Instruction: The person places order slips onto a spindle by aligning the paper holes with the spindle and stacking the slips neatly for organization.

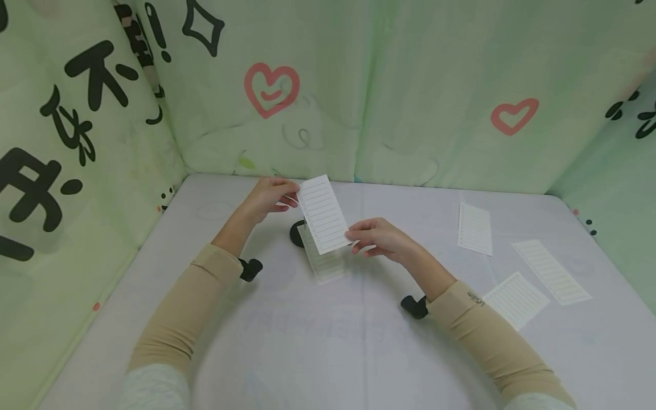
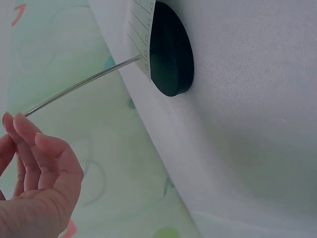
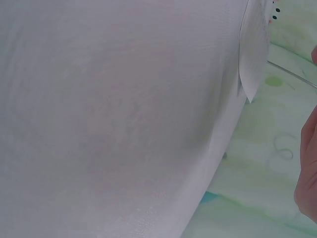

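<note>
A white lined card (image 1: pixel 323 213) is held up slanted between both hands. My left hand (image 1: pixel 269 198) pinches its upper left edge, while the right hand (image 1: pixel 381 236) grips the lower right corner. Below it is a paper spike with a round black base (image 1: pixel 295 233). In the left wrist view, its thin metal rod (image 2: pixel 81 85) rises from the base (image 2: pixel 173 54) toward the left fingertips. Another lined card (image 1: pixel 324 265) is on the rod, low by the base. The raised card partly covers the spike in the head view. The right wrist view catches only part of the right hand (image 3: pixel 308 168).
Several loose lined cards lie on the table's right side: one upright card (image 1: pixel 475 229), one slanted card (image 1: pixel 550 271), and one (image 1: pixel 516 299) partly behind the right sleeve. Green printed curtains (image 1: pixel 400 97) enclose the white table (image 1: pixel 307 353) at the back and sides.
</note>
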### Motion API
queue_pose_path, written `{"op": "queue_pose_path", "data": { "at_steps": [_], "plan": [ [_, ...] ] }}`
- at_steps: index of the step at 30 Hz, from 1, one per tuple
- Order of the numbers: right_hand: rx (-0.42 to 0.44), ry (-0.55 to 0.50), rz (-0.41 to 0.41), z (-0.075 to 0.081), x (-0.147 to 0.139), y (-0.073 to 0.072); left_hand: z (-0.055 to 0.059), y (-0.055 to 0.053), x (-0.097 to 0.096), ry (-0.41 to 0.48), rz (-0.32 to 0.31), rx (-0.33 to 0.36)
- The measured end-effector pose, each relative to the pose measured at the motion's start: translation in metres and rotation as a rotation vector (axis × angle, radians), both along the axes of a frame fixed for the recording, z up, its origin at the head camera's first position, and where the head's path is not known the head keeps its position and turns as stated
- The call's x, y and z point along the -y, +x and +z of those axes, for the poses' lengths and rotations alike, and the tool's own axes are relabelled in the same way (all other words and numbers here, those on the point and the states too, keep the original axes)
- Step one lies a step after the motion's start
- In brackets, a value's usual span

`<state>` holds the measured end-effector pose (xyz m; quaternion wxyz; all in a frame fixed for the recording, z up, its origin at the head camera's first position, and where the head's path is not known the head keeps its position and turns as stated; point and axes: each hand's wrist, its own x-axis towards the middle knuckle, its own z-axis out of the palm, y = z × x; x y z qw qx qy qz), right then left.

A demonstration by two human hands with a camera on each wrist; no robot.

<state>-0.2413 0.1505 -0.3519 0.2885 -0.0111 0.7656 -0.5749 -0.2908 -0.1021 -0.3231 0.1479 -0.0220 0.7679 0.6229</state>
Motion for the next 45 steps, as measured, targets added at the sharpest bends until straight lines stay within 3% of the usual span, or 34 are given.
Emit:
{"op": "queue_pose_path", "data": {
  "at_steps": [15, 27, 32, 40, 45],
  "plan": [
    [-0.001, -0.004, 0.016, 0.001, 0.0, 0.0, -0.007, -0.002, -0.001, 0.009, 0.013, 0.03],
    [0.017, 0.102, 0.106, -0.009, -0.006, -0.001, -0.032, 0.001, 0.004, -0.087, -0.065, 0.095],
    [0.038, 0.16, 0.146, -0.011, -0.008, -0.002, -0.042, -0.001, 0.007, -0.06, -0.117, 0.112],
    [0.071, 0.216, 0.18, -0.017, -0.004, -0.004, -0.046, 0.002, 0.005, -0.124, -0.095, 0.176],
    [0.081, 0.255, 0.196, -0.02, -0.001, -0.003, -0.054, -0.001, 0.003, -0.153, -0.094, 0.192]
  ]
}}
